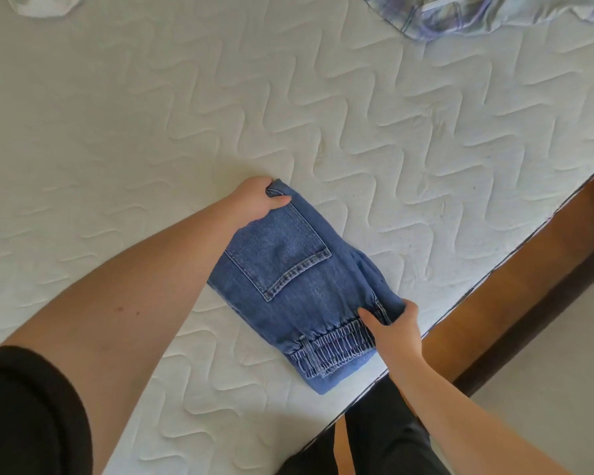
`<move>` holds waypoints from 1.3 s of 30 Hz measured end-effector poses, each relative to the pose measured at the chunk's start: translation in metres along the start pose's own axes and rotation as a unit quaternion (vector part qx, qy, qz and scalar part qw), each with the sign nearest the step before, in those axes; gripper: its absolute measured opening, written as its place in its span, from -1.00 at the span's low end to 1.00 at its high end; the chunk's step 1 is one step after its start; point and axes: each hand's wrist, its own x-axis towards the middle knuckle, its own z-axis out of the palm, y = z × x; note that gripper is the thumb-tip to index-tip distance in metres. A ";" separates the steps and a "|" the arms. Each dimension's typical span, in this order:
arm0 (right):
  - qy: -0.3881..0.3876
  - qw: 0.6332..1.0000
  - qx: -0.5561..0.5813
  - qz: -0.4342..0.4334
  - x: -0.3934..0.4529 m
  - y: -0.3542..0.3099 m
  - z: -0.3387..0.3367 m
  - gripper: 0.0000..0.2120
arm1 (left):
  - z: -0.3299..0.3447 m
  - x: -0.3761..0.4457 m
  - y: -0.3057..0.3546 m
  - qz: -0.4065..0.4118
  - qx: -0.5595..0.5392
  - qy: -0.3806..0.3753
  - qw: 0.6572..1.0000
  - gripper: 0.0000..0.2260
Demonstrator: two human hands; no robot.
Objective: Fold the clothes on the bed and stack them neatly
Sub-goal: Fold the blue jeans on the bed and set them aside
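Observation:
A folded pair of blue jeans (pixel 299 282) lies on the white quilted mattress (pixel 220 114) near its right edge, back pocket up and elastic waistband toward me. My left hand (pixel 254 200) grips the far corner of the jeans, thumb on top and fingers under the fold. My right hand (pixel 396 329) pinches the near right corner beside the waistband, thumb on the denim.
A crumpled plaid shirt (pixel 477 15) lies at the top right of the mattress. A white garment (pixel 45 3) shows at the top left corner. The mattress edge runs diagonally at the right, with a wooden bed frame (pixel 515 303) and pale floor (pixel 563 389) beyond.

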 end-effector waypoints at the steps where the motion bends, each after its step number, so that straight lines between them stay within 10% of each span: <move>1: 0.004 1.000 -0.002 0.005 0.000 0.004 0.000 -0.28 | 0.003 -0.001 0.001 0.012 0.008 0.001 1.000 -0.83; 6: 0.043 0.989 -0.138 0.004 -0.002 0.002 -0.003 -0.22 | 0.031 -0.007 0.004 0.036 0.095 0.068 0.993 -0.66; 17: 0.068 0.790 -0.358 -0.494 0.013 -0.071 0.030 -0.40 | 0.080 -0.108 -0.041 0.072 0.190 0.360 0.911 -0.50; 25: 0.005 0.634 -0.550 -0.543 0.066 -0.086 0.061 -0.37 | 0.164 -0.134 -0.093 -0.022 0.255 0.257 0.932 -0.41; 39: -0.004 0.671 -0.546 -0.501 0.015 -0.016 0.030 -0.42 | 0.242 -0.197 -0.064 -0.024 0.157 0.275 0.948 -0.43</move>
